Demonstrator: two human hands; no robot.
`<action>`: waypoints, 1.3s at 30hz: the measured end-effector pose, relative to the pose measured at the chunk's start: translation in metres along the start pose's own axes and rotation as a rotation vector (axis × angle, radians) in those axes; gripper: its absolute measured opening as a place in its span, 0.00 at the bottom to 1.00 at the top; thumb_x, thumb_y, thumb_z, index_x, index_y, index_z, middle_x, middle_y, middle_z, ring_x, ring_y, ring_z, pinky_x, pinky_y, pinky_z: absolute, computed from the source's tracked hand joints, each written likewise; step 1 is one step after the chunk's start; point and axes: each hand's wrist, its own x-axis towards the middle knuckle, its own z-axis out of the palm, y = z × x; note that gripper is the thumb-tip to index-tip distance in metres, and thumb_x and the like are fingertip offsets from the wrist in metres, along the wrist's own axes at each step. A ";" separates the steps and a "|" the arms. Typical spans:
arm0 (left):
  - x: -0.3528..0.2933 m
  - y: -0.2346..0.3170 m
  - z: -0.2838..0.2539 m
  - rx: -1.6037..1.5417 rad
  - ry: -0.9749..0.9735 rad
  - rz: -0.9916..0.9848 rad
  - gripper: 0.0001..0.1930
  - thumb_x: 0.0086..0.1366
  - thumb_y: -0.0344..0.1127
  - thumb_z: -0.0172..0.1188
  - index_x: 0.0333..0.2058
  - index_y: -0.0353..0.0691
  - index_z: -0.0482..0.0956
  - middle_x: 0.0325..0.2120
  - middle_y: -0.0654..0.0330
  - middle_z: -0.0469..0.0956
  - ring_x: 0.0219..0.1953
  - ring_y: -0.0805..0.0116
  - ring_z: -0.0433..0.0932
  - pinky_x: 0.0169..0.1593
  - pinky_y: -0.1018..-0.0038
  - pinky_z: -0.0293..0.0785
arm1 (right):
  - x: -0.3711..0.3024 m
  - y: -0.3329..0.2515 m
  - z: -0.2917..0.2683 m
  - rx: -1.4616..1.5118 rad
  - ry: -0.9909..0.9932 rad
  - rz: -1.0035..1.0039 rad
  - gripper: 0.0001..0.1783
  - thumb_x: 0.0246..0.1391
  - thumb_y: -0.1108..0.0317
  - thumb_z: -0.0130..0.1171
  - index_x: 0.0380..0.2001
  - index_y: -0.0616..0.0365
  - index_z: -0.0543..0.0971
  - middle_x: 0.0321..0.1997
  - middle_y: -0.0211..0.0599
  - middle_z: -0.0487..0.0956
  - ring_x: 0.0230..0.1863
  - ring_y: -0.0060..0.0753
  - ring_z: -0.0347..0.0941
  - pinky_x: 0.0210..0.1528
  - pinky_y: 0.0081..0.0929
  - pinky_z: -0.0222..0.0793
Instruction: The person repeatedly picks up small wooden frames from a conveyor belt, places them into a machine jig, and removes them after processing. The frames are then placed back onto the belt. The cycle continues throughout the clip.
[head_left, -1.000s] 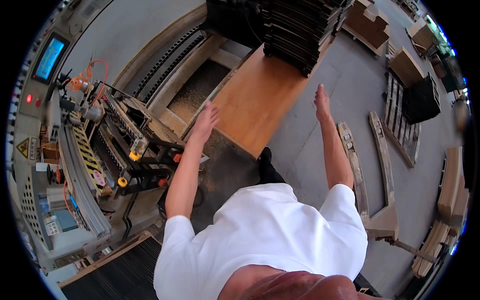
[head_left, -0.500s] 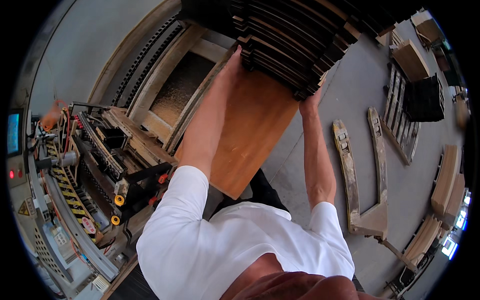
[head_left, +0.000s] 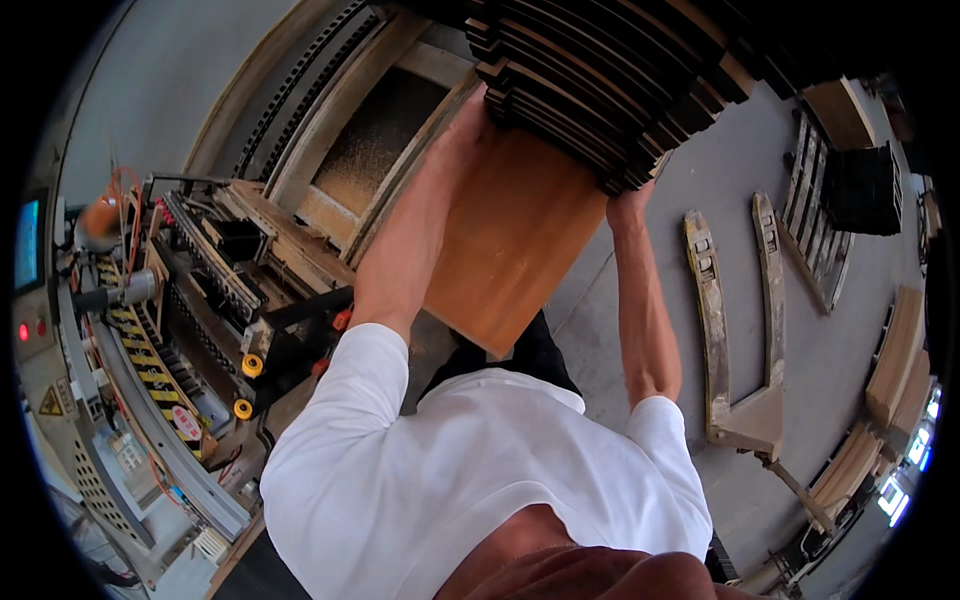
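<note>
Left hand at about 12 o'clock of the view, pressed against the left end of the dark panel stack. Fingers reach up to the stack's lower-left corner and touch it; whether they curl under a panel or just lie flat on it, cannot tell, since the fingertips are hidden by the stack edge. Right hand at about 1 o'clock, touching the stack's bottom-right corner from below; fingers also hidden behind the panel ends, so grip cannot be told.

Stack sits between the two hands, above and beyond both of them, spanning from 12 to 2 o'clock along the top rim. Many thin flat boards, dark brown to black on the edges, layered with the ends slightly staggered like steps. Some edges show a lighter tan core.

Directly under the stack and between the forearms: brown wooden board, smooth orange-brown face, tilted rectangle, its near corner toward 6 o'clock just above the white shirt. The stack overlaps its far end.

At 9 o'clock: machine with yellow-black striped strip, yellow rollers, red lights. At 11 o'clock: framed bed with a grainy surface. At 3 o'clock on the grey floor: pallet truck forks, well apart from the right hand. Further light boards at 4 o'clock near the rim.
</note>
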 end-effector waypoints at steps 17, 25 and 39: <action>-0.161 -0.010 -0.096 -0.050 -0.034 0.089 0.25 0.70 0.51 0.45 0.56 0.39 0.69 0.53 0.61 0.72 0.54 0.68 0.69 0.58 0.72 0.62 | -0.181 0.061 0.015 -0.028 -0.020 -0.048 0.35 0.66 0.41 0.31 0.67 0.52 0.54 0.66 0.30 0.62 0.65 0.32 0.57 0.67 0.31 0.52; -0.171 -0.007 -0.087 -0.151 -0.123 0.013 0.28 0.69 0.54 0.45 0.58 0.38 0.67 0.56 0.59 0.70 0.57 0.66 0.67 0.60 0.71 0.61 | -0.210 0.049 0.010 0.000 -0.056 0.106 0.37 0.64 0.38 0.34 0.66 0.53 0.58 0.63 0.30 0.65 0.62 0.31 0.60 0.64 0.30 0.55; -0.337 -0.035 -0.111 0.224 0.523 0.067 0.21 0.67 0.48 0.53 0.48 0.36 0.72 0.42 0.57 0.78 0.42 0.68 0.78 0.45 0.71 0.74 | -0.355 -0.442 0.267 -1.392 0.051 -1.805 0.27 0.56 0.44 0.55 0.52 0.50 0.77 0.52 0.39 0.77 0.54 0.38 0.72 0.60 0.31 0.62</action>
